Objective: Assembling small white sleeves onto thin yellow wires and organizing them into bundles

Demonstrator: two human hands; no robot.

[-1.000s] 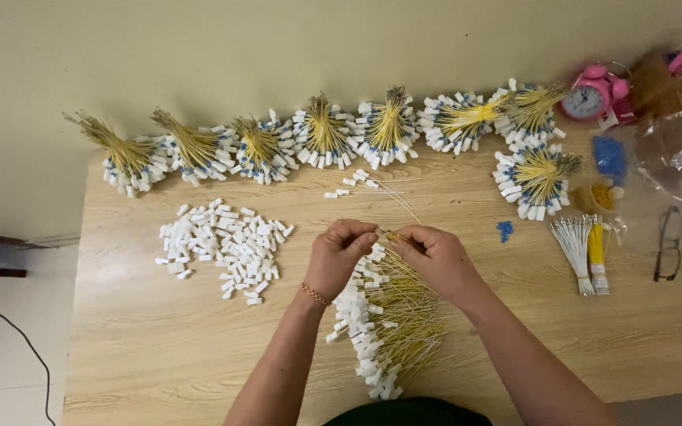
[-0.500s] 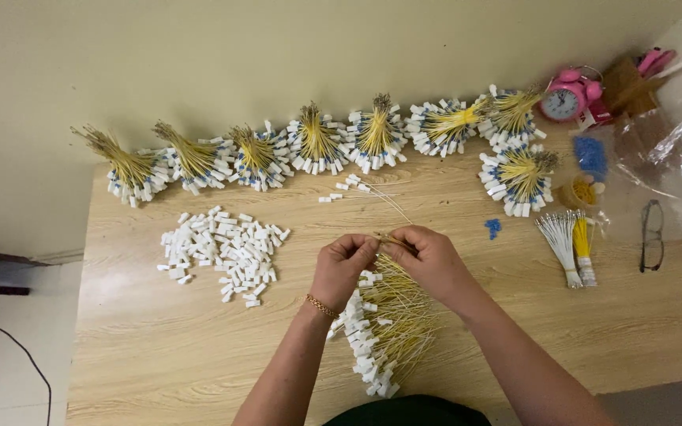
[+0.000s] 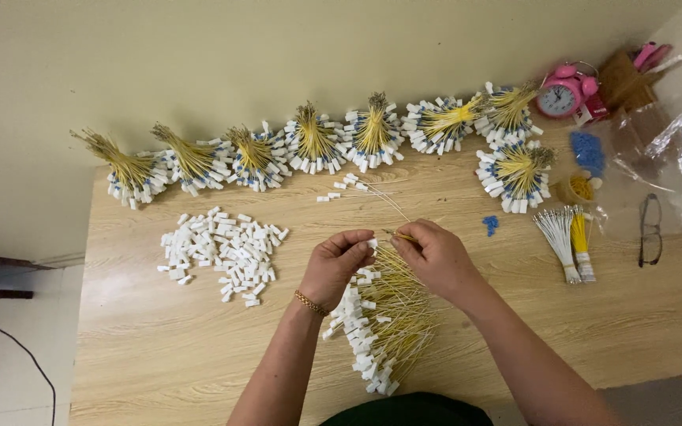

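My left hand (image 3: pixel 339 264) pinches a small white plastic block at its fingertips. My right hand (image 3: pixel 434 256) pinches a thin yellow wire, its tip close to that block. Both hands hover over a loose pile of yellow wires with white end blocks (image 3: pixel 384 323) near the table's front edge. A heap of loose white blocks (image 3: pixel 222 251) lies to the left of my left hand.
Several tied bundles of finished yellow wires (image 3: pixel 309 146) line the back of the wooden table (image 3: pixel 159 355). A bundle of white and yellow wires (image 3: pixel 568 237), blue bits (image 3: pixel 491 225), glasses (image 3: pixel 650 229), a pink alarm clock (image 3: pixel 560 93) and plastic bags sit at right.
My hands have stayed over the pile; the left fingers now hold a white block up toward the wire in my right hand. The view shifted slightly.
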